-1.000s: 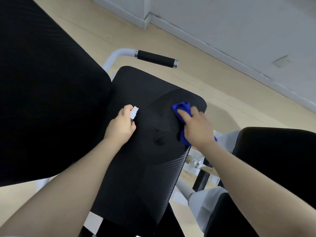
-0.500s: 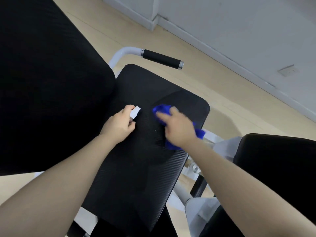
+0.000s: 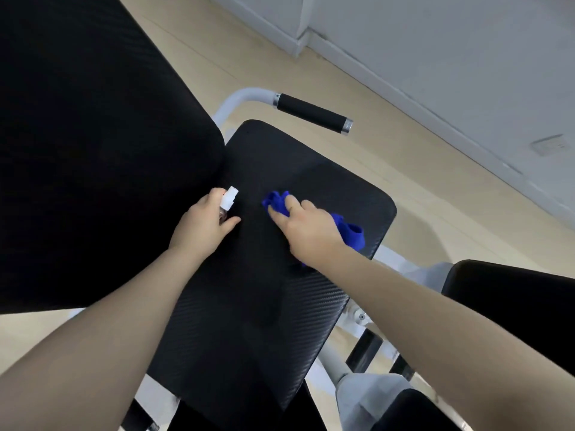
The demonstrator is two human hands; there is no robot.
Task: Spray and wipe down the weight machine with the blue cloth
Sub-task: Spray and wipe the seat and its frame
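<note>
The weight machine's black textured seat pad (image 3: pixel 249 321) fills the middle of the view. My right hand (image 3: pixel 306 227) presses the crumpled blue cloth (image 3: pixel 350 233) flat on the pad's far half; cloth shows at my fingertips and behind my wrist. My left hand (image 3: pixel 203 227) is closed around a small spray bottle (image 3: pixel 228 199) with a white nozzle, held just above the pad's left edge. Most of the bottle is hidden in my fist.
A large black back pad (image 3: pixel 93 150) rises on the left. A white frame tube with a black foam handle (image 3: pixel 311 113) sticks out beyond the seat. Another black pad (image 3: pixel 513 306) sits at right. Pale wood floor and a white wall (image 3: pixel 435 42) lie beyond.
My right hand has slid the blue cloth leftward across the seat pad, from its right edge toward the middle. The left hand has kept the spray bottle in about the same place.
</note>
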